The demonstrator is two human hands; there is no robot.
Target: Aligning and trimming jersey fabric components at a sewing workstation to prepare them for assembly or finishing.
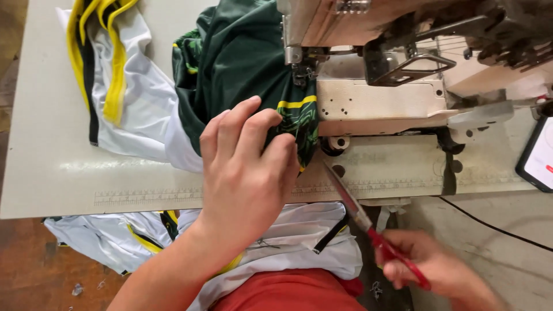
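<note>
Under the left hand (245,173), a dark green jersey (242,57) with a yellow stripe lies bunched at the sewing machine's (374,98) needle; it looks light, soft and slippery, best pinned flat near the seam. That left hand is spread, fingers pressing the cloth down. Off to its right, the right hand (438,270) is closed around red-handled scissors (368,224), blades pointing toward the fabric. Further left, white-and-yellow garments (132,92) sprawl over the worktop (46,150).

Green fabric (242,57) is pressed by the left hand (245,167) beside the sewing machine (380,98); red-handled scissors (368,227) are gripped in the right hand (438,270).
</note>
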